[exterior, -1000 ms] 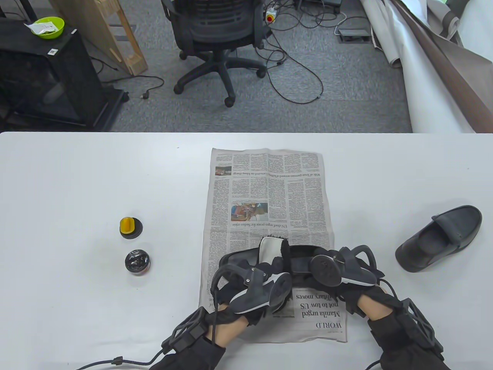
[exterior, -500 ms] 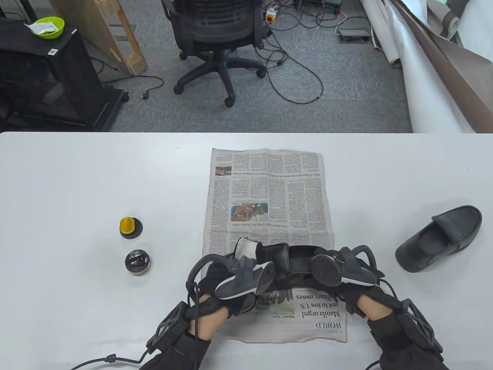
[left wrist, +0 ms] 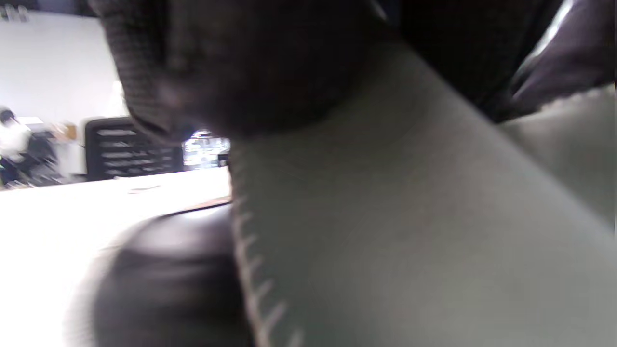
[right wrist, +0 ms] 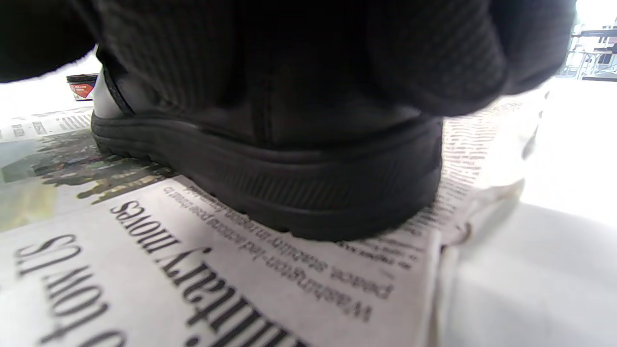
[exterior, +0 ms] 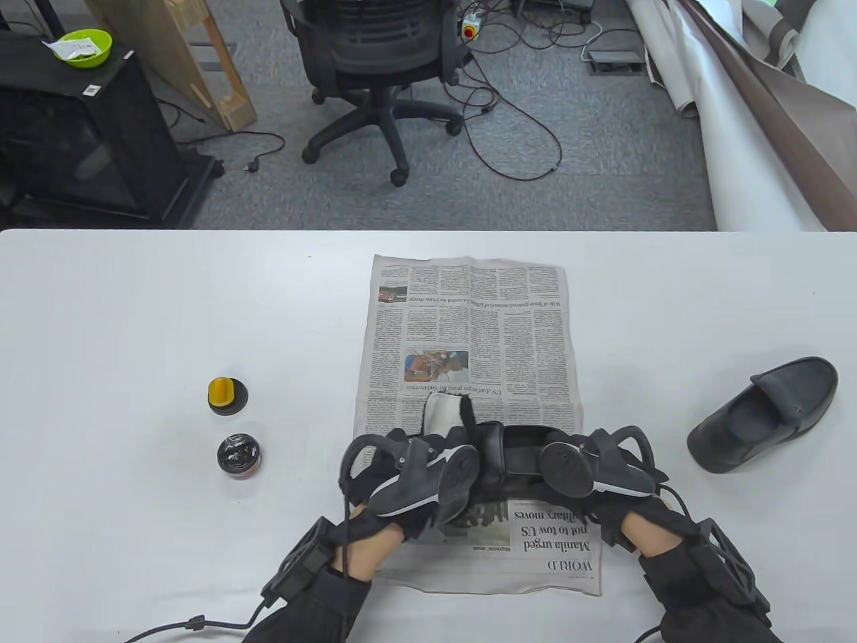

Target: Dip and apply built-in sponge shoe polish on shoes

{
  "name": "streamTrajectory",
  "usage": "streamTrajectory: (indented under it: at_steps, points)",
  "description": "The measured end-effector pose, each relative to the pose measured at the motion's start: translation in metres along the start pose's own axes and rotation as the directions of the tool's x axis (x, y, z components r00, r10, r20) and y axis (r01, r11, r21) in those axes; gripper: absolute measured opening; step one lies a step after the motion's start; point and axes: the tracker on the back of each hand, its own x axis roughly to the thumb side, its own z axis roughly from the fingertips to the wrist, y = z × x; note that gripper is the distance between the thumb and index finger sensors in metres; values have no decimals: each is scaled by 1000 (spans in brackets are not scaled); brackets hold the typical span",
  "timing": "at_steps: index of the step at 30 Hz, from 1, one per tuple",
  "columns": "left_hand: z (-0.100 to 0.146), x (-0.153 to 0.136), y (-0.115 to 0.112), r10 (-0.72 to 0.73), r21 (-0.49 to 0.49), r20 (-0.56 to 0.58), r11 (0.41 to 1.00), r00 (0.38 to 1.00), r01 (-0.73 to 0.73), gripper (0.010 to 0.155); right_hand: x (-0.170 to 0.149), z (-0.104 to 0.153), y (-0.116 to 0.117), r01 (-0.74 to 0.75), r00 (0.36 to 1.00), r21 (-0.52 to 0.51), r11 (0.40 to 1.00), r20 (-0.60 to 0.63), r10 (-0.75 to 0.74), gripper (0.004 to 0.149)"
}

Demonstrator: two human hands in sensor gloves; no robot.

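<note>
A black shoe [exterior: 519, 459] lies across the near part of the newspaper [exterior: 469, 321]. My right hand [exterior: 592, 469] grips its heel end; in the right wrist view the gloved fingers [right wrist: 299, 62] curl over the upper above the sole [right wrist: 289, 183]. My left hand [exterior: 418, 465] holds a white-backed buffing pad [exterior: 443, 410] with a black fleece edge against the shoe's toe end. In the left wrist view the pad [left wrist: 385, 217] fills the frame, with the shoe [left wrist: 164, 279] blurred below it. The open polish tin [exterior: 238, 455] and its lid with the yellow sponge handle [exterior: 227, 394] stand apart at the left.
A second black shoe [exterior: 763, 415] sits on the white table [exterior: 134, 321] at the right, off the paper. Beyond the table's far edge are an office chair [exterior: 378, 60], floor cables and a black cabinet.
My left hand swept the pad left along the toe, then forward and slightly right. The newspaper shifted a little under the shoe. The right hand stayed put.
</note>
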Motion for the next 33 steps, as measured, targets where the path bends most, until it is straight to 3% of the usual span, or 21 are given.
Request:
streamTrajectory:
  at_steps: [2, 6, 8, 11, 20, 25, 27, 29, 33]
  points:
    - [-8, 13, -1, 44, 24, -19, 999, 999, -44, 64, 0, 0, 0, 0, 1000, -1, 1000, 3, 0, 41]
    - [-18, 15, -13, -44, -67, -91, 997, 995, 38, 67, -1, -1, 0, 9, 1000, 8, 1000, 6, -9, 42]
    - [-17, 7, -13, 20, -130, -134, 991, 991, -37, 66, 0, -1, 0, 3, 1000, 7, 1000, 4, -3, 42]
    - [-17, -6, -15, -90, -185, -140, 981, 986, 63, 65, 0, -1, 0, 10, 1000, 7, 1000, 4, -10, 42]
    - [-8, -60, -15, -171, -371, -241, 926, 955, 72, 64, 0, -1, 0, 6, 1000, 7, 1000, -4, -6, 42]
    - [-3, -78, -16, -135, -378, -288, 925, 948, 17, 64, 0, -1, 0, 2, 1000, 8, 1000, -10, -2, 42]
    - [-2, -79, -11, -188, -375, -279, 924, 942, 73, 63, 0, -1, 0, 0, 1000, 9, 1000, -11, 1, 42]
    - [-3, -69, -5, -178, -301, -251, 948, 952, 98, 62, 0, -1, 0, 1, 1000, 11, 1000, -7, -1, 42]
    - [-14, -31, 5, 14, -182, -159, 982, 987, -43, 63, 0, -2, 0, 5, 1000, 14, 1000, -3, -5, 42]
